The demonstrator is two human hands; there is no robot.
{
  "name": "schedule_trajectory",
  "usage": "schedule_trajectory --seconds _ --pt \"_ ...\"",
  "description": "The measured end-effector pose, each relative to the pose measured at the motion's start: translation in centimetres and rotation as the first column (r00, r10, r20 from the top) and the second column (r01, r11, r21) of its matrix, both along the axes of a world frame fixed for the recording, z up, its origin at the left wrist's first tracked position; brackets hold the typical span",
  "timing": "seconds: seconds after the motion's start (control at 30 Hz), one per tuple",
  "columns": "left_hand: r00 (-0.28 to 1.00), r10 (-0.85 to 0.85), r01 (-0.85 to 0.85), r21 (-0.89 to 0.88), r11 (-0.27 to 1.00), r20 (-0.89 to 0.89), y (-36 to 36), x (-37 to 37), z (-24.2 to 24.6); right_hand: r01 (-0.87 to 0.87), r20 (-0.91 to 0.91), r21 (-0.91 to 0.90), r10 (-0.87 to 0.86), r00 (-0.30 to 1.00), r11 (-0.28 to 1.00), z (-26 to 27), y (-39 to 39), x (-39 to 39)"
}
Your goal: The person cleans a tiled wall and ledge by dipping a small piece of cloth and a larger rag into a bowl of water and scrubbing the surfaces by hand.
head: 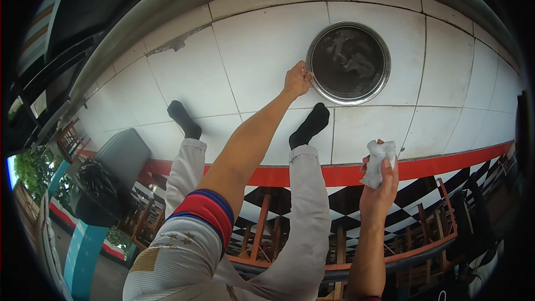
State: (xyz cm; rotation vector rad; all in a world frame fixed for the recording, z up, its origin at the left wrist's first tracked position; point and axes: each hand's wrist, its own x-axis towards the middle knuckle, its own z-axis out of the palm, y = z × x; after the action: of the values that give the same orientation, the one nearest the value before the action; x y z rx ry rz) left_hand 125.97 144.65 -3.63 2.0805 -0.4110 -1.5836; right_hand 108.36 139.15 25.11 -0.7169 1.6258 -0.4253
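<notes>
A round metal basin [387,71] stands on white floor tiles, its dark, shiny inside looking like murky liquid. My left hand [298,78] grips the left side of the rim, with the arm stretched out over my lap. To the lower right, my right hand [380,184] holds a crumpled whitish cloth [378,163] with grey stains. That cloth is apart from the basin and nearer to my body.
My feet in black socks [310,125] rest on the tiles, one just below the basin. A red edge [267,175] borders the white tiles, with checkered flooring and wooden furniture [261,234] beyond. A grey box [121,154] and black plastic bag [100,182] are at left.
</notes>
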Motion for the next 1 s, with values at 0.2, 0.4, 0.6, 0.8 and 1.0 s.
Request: schedule_trajectory --seconds 0.2,0.4,0.6,0.8,1.0 --pt "1.000 -0.023 0.023 -0.064 0.998 0.007 6.0 4.5 -0.7 -0.075 -0.027 0.032 0.076 0.997 0.997 1.7 4.2 9.0" --pt "0.981 -0.052 0.039 -0.071 0.997 -0.185 8.6 8.6 2.3 -0.096 -0.048 0.061 0.099 0.994 0.993 2.3 9.0 18.2" --pt "0.910 -0.329 0.316 -0.089 0.944 -0.252 16.4 23.1 7.9 -0.294 0.042 0.120 0.291 0.956 0.948 -1.4 8.3 24.3" --pt "0.939 -0.342 0.342 -0.006 0.940 -0.020 21.2 38.8 21.5 -0.485 -0.481 -0.280 0.316 0.818 0.829 -10.2 -8.1 21.2" --pt "0.956 -0.188 0.170 0.099 0.981 0.224 20.4 39.4 28.3 -0.742 -0.885 0.006 0.349 0.308 0.671 -22.0 -19.0 21.2"
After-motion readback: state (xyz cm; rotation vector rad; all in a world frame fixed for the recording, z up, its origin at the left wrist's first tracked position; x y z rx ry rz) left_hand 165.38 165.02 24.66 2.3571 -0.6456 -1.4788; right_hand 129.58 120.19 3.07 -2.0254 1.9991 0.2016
